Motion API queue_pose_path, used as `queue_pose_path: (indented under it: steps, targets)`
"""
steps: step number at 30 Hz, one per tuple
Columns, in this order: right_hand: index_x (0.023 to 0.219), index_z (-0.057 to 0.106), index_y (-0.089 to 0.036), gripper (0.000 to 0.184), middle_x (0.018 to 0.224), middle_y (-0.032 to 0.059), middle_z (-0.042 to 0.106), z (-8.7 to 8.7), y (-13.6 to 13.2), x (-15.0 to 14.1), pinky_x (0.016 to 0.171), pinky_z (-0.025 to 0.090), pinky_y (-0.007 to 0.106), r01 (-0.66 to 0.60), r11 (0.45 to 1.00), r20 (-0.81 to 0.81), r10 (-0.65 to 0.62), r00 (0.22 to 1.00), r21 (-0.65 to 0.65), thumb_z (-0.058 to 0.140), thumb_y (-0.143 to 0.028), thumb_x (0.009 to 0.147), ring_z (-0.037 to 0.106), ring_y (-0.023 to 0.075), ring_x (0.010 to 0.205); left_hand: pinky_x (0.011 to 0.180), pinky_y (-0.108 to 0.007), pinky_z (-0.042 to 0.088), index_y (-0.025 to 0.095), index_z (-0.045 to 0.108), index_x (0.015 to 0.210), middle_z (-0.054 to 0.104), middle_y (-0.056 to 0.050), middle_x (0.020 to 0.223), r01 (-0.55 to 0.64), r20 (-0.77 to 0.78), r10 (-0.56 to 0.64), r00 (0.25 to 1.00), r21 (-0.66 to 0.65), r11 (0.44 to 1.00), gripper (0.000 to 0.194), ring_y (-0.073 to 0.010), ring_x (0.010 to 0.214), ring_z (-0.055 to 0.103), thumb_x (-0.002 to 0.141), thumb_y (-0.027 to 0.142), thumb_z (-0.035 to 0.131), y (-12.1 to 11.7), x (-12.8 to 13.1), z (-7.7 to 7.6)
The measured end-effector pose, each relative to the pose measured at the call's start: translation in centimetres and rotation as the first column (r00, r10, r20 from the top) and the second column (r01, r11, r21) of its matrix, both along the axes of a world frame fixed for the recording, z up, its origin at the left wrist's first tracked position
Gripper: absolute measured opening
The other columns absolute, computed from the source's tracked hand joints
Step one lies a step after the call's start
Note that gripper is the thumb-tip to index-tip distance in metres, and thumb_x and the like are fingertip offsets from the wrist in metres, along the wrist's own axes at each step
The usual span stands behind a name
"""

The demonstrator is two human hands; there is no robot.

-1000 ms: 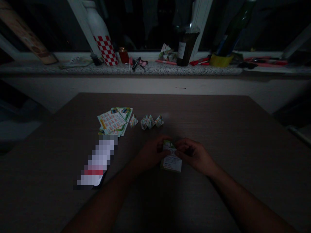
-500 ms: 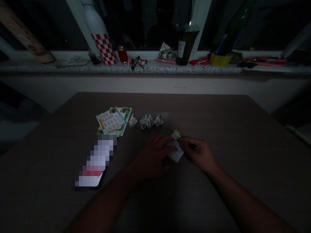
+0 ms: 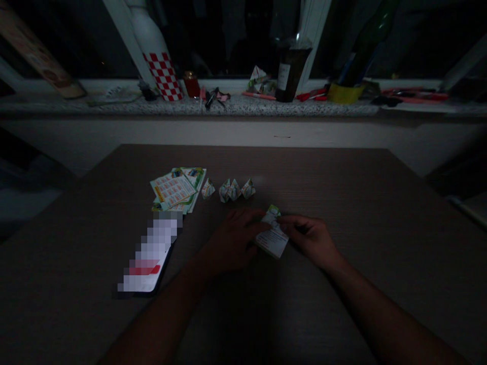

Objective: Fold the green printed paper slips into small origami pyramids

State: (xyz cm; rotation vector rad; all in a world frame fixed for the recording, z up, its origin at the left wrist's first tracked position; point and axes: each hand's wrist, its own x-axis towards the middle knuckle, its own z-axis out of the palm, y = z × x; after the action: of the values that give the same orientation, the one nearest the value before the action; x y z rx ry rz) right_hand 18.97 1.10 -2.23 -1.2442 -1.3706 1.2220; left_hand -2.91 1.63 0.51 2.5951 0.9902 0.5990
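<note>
While the right hand [image 3: 312, 237] pinches folded paper [image 3: 274, 241], the half-open left hand [image 3: 233, 239] apparently touches its edge. Dim tabletop [image 3: 365, 203] stretches rightward.

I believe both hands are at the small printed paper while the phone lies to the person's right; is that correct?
Not quite: the head view shows the phone to the person's left; the left hand and right hand are at the small printed paper.
</note>
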Motion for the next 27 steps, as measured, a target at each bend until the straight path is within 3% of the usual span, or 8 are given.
queue_pose_path:
  steps: [3,6,10,13,18,22,27]
  targets:
    - [0.088,0.075,-0.019,0.023,0.08,0.0052,0.075,0.3,0.0,0.3,0.066,0.051,0.029,-0.053,0.998,-0.168,0.046,0.985,-0.042,0.072,-0.035,0.073,0.066,0.0168,0.068,0.105,-0.044,0.036,0.025,0.054,0.128,0.046,-0.01,0.137,-0.001,0.072,0.003,0.997,-0.036,0.999,0.055,-0.0253,0.127,0.042,0.075,0.008,0.058,0.4,-0.5,-0.1]
    - [0.086,0.075,-0.02,0.019,0.079,0.0037,0.075,0.5,-0.1,0.5,0.067,0.051,0.028,-0.121,0.99,-0.247,0.099,0.964,-0.074,0.074,-0.033,0.073,0.065,0.0148,0.067,0.096,-0.038,0.045,0.026,0.055,0.126,0.055,-0.009,0.127,0.069,0.227,-0.024,0.974,-0.19,0.979,0.05,-0.0214,0.116,0.054,0.079,0.01,0.057,0.6,-0.4,-0.6]
    - [0.085,0.075,-0.021,0.013,0.077,0.002,0.073,0.4,-0.2,0.6,0.065,0.049,0.026,-0.226,0.971,-0.293,0.194,0.936,-0.078,0.072,-0.03,0.076,0.064,0.0129,0.066,0.08,-0.029,0.052,0.022,0.064,0.116,0.068,-0.008,0.105,0.213,0.444,0.014,0.896,-0.456,0.864,0.034,-0.0178,0.093,0.066,0.083,0.017,0.061,0.1,0.6,-0.9]
    - [0.084,0.075,-0.021,0.012,0.074,0.0015,0.072,0.4,-0.3,0.5,0.062,0.048,0.024,-0.263,0.962,-0.305,0.23,0.924,-0.07,0.072,-0.03,0.077,0.062,0.012,0.064,0.075,-0.027,0.053,0.02,0.07,0.105,0.07,-0.008,0.101,0.259,0.526,0.075,0.847,-0.533,0.806,0.027,-0.0185,0.088,0.068,0.079,0.02,0.067,-0.4,1.2,-0.8]
    - [0.087,0.074,-0.02,0.015,0.076,0.0033,0.072,0.7,-0.6,0.5,0.061,0.049,0.026,-0.209,0.978,-0.252,0.205,0.946,0.011,0.069,-0.031,0.078,0.063,0.0142,0.065,0.073,-0.026,0.052,0.019,0.074,0.095,0.071,-0.008,0.098,0.162,0.552,0.161,0.818,-0.49,0.856,0.021,-0.0183,0.085,0.068,0.075,0.02,0.071,-0.4,0.9,-0.2]
    - [0.092,0.073,-0.022,0.016,0.084,0.0051,0.072,1.0,-0.9,0.7,0.063,0.051,0.026,-0.168,0.967,-0.131,0.195,0.972,0.192,0.067,-0.028,0.078,0.065,0.0159,0.072,0.075,-0.029,0.052,0.019,0.075,0.093,0.072,-0.007,0.095,0.035,0.544,0.233,0.806,-0.438,0.898,0.02,-0.0197,0.085,0.067,0.073,0.023,0.072,-0.3,0.6,0.2]
    - [0.088,0.075,-0.023,0.019,0.094,0.007,0.072,1.5,-1.2,0.2,0.065,0.053,0.027,-0.127,0.924,-0.01,0.14,0.99,0.361,0.075,-0.02,0.069,0.067,0.0186,0.079,0.076,-0.03,0.052,0.019,0.075,0.093,0.072,-0.008,0.098,0.042,0.573,0.2,0.795,-0.381,0.923,0.018,-0.0195,0.086,0.068,0.076,0.025,0.071,-0.4,0.9,0.0]
